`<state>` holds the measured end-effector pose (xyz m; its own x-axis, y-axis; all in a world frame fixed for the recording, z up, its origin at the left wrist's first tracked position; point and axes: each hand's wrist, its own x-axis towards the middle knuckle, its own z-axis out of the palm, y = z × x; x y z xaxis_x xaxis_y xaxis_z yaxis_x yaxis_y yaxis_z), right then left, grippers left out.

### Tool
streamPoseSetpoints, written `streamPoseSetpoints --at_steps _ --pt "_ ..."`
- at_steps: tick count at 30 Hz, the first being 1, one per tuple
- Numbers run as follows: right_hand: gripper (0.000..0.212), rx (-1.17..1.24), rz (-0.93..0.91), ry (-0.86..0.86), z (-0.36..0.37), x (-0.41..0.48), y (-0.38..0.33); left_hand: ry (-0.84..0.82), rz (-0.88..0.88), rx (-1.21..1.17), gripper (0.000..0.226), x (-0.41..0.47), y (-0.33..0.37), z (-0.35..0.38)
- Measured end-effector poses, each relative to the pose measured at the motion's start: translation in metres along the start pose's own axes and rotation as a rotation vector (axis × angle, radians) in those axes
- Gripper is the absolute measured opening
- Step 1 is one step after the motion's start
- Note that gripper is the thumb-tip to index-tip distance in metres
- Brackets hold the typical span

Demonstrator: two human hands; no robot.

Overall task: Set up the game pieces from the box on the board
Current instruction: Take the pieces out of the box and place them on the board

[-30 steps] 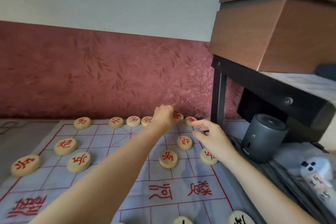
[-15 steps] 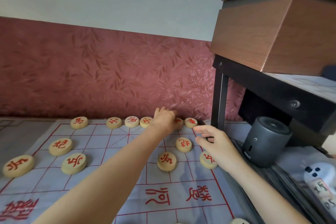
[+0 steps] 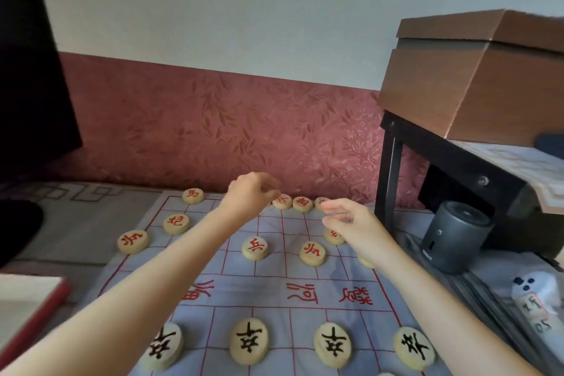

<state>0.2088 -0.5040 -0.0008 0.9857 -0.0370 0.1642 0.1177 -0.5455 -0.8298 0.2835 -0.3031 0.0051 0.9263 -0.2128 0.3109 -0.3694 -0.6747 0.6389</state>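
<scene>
Left hand (image 3: 251,195): lifted off the far red pieces (image 3: 282,201), fingers curled, contents unclear through blur. Right hand (image 3: 351,224): raised, fingers slack, empty. That row likely finished.

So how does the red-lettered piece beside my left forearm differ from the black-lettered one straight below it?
The red-lettered piece carries a red character; the black-lettered piece a black, different one. The red one lies beyond the river lettering, the black one on the near side. Both are pale round discs lying flat on the board.
</scene>
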Motion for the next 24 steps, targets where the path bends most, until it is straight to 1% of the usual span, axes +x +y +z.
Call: streamPoseSetpoints --at_steps 3,5,7,10,14,17,20,24 --pt "0.023 -0.028 -0.023 -0.047 0.014 -0.013 -0.020 -0.011 -0.025 -0.060 0.018 -0.040 -0.007 -0.031" --pt "0.022 -0.047 -0.036 -0.098 0.026 -0.023 -0.034 -0.003 -0.038 -0.066 0.021 -0.067 -0.012 -0.055" --pt "0.022 -0.066 -0.057 -0.144 0.040 -0.032 -0.047 0.042 -0.054 -0.036 0.025 -0.095 -0.017 -0.083" --pt "0.025 -0.075 -0.099 -0.208 0.067 -0.048 -0.069 0.119 -0.079 0.038 0.023 -0.141 -0.035 -0.126" --pt "0.031 -0.103 -0.177 -0.316 0.110 -0.068 -0.100 0.175 -0.186 0.106 0.023 -0.209 -0.066 -0.169" --pt "0.033 -0.132 -0.247 -0.399 0.147 -0.081 -0.122 0.267 -0.310 0.125 0.022 -0.258 -0.084 -0.194" --pt "0.036 -0.145 -0.317 -0.479 0.185 -0.092 -0.145 0.303 -0.351 0.216 0.027 -0.296 -0.106 -0.213" --pt "0.040 -0.151 -0.403 -0.598 0.233 -0.110 -0.176 0.318 -0.421 0.432 0.040 -0.328 -0.135 -0.229"
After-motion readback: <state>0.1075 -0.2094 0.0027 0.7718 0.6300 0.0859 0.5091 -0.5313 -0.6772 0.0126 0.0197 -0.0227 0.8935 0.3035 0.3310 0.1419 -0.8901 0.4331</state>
